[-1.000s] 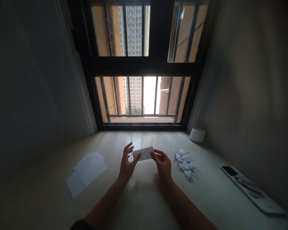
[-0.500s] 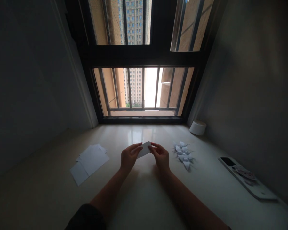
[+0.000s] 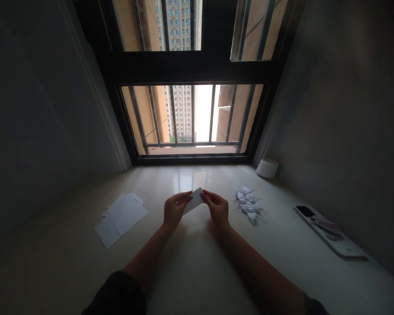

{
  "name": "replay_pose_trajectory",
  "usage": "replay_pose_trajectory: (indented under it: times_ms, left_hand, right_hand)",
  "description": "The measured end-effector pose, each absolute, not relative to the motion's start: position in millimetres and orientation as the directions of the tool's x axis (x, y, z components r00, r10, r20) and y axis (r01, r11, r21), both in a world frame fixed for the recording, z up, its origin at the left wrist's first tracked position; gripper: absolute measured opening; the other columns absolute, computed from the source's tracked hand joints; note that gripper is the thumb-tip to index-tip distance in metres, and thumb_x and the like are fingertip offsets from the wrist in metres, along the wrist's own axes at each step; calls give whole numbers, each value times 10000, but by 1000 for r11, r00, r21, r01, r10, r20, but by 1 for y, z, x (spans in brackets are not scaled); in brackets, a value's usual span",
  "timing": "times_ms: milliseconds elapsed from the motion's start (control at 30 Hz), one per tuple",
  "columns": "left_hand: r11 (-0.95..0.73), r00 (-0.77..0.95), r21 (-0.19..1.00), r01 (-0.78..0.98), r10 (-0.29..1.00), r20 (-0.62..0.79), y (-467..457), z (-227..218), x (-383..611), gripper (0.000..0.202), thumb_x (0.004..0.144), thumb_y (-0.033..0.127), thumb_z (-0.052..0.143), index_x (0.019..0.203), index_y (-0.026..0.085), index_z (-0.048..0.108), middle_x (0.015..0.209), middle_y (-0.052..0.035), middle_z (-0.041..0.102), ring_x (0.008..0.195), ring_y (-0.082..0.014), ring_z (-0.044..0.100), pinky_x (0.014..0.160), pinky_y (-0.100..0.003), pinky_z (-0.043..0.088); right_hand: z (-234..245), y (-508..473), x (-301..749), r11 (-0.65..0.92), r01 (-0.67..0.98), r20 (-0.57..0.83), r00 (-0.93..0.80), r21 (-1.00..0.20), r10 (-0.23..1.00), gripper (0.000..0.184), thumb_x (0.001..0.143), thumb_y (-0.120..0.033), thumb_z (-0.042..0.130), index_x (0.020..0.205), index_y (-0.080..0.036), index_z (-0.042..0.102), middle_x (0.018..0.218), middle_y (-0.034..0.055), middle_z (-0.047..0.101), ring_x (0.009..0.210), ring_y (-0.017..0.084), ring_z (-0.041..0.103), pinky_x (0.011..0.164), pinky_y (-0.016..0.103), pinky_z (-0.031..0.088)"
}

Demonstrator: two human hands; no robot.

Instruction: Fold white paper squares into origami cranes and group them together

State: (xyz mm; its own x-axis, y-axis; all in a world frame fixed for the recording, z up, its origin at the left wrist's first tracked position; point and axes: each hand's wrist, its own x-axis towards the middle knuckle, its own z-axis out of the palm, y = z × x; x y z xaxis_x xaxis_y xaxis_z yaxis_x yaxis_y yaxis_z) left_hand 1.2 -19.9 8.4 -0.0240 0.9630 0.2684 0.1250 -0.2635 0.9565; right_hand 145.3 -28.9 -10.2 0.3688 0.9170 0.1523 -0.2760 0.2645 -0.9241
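A small folded white paper (image 3: pixel 194 200) is held just above the pale sill surface (image 3: pixel 197 271), tilted with its right end up. My left hand (image 3: pixel 174 209) pinches its left part with curled fingers. My right hand (image 3: pixel 217 208) pinches its right end between thumb and fingers. The two hands sit close together in the middle of the view. A stack of flat white sheets (image 3: pixel 123 214) lies to the left of my left hand. A pile of small folded white paper figures (image 3: pixel 248 202) lies to the right of my right hand.
A barred window (image 3: pixel 190 116) closes the far side. A round white container (image 3: pixel 267 168) stands at the back right corner. By the right wall lies a white tray (image 3: pixel 335 236) with a dark phone and small items. Dark walls flank both sides.
My left fingers, spread a second ago, have closed on the paper. The paper has turned from flat and wide to narrow and tilted. The camera has tipped downward a little.
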Motion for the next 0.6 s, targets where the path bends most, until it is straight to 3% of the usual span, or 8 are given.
replay_pose_trajectory:
  times_ms: [167,333,600]
  left_hand:
    - [-268,-39,958,100,961,273,-19,6,1,305,662,367,726,927,216,732,936,-72,721,876,-254,665,787,-348,509]
    - [-265,-51,962,61,962,268,-19,6,1,301,644,358,740,908,213,736,915,-73,724,857,-254,670,772,-344,513]
    - [-258,-30,962,91,965,262,-17,2,0,326,657,371,728,942,213,728,928,-75,722,870,-262,665,769,-351,508]
  right_hand:
    - [-11,-29,145,268,-279,152,376,-922,914,326,602,-362,762,869,-177,736,793,53,735,688,188,653,687,326,524]
    - [-13,-28,144,290,-256,188,358,-922,915,379,632,-370,742,963,-188,713,708,23,719,655,179,649,646,310,522]
    - [-19,-24,146,300,-237,201,365,-924,909,346,641,-365,732,937,-185,724,906,60,734,799,214,668,759,352,528]
